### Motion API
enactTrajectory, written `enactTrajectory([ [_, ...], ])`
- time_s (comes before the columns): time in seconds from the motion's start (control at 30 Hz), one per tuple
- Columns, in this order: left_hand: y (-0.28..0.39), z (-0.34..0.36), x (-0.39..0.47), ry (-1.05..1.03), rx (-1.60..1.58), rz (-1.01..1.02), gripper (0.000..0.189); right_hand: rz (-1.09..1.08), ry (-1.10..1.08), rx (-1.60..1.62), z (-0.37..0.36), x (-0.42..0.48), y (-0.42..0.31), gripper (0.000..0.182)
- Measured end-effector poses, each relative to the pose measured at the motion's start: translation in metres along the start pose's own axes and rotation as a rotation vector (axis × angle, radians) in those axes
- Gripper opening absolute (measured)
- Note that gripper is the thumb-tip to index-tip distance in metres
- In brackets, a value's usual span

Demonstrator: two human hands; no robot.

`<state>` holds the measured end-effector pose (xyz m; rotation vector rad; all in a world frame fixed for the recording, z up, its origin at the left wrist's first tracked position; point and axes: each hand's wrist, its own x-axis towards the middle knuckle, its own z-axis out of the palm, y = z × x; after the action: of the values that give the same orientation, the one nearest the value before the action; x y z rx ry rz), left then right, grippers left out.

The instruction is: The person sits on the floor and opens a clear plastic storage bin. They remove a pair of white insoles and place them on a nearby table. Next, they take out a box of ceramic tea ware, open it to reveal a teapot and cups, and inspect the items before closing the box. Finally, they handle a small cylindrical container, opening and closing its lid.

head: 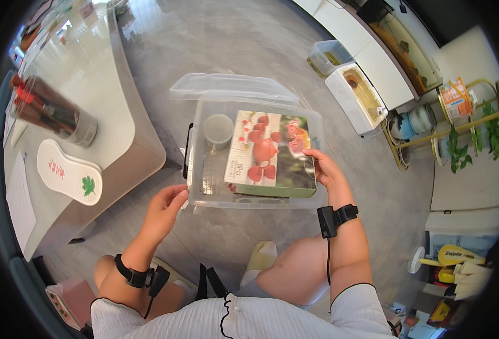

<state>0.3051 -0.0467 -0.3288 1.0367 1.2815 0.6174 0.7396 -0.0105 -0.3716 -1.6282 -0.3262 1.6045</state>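
A clear plastic storage bin [258, 204] sits in front of me over the floor, uncovered. Its clear lid [232, 87] is at the far side; whether it is attached I cannot tell. My right hand [326, 167] grips the right edge of a cardboard box [270, 152] printed with a red tea set, thumb on top, other fingers mostly hidden. The box lies slightly tilted in the bin's right part. My left hand [167, 207] pinches the bin's left wall near the front corner. A round translucent container [218, 130] stands inside, left of the box.
At left, a pale table [118, 140] holds a clear jar [82, 127] of dark sticks, white insoles [69, 171] and papers [21, 207]. A white foam box [355, 99], a clear tub [330, 57] and a gold plant stand [427, 135] are at far right.
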Motion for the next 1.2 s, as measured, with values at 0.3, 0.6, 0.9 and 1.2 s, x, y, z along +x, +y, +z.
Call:
enactTrajectory([
  [0.3, -0.007, -0.011, -0.009, 0.06, 0.055, 0.088, 0.035, 0.131, 0.06, -0.105, -0.023, 0.052, 0.029, 0.024],
  [0.6, 0.008, -0.029, -0.026, 0.122, 0.139, 0.193, 0.035, 0.204, 0.084, -0.156, -0.062, 0.105, 0.06, 0.028],
  [0.9, 0.022, -0.049, -0.048, 0.176, 0.167, 0.283, 0.033, -0.706, 0.478, -1.885, 0.083, 0.073, 0.041, 0.028],
  [1.2, 0.0, -0.059, -0.046, 0.09, 0.411, 0.303, 0.036, -0.476, -0.879, -2.499, 0.198, 0.145, 0.119, 0.023],
])
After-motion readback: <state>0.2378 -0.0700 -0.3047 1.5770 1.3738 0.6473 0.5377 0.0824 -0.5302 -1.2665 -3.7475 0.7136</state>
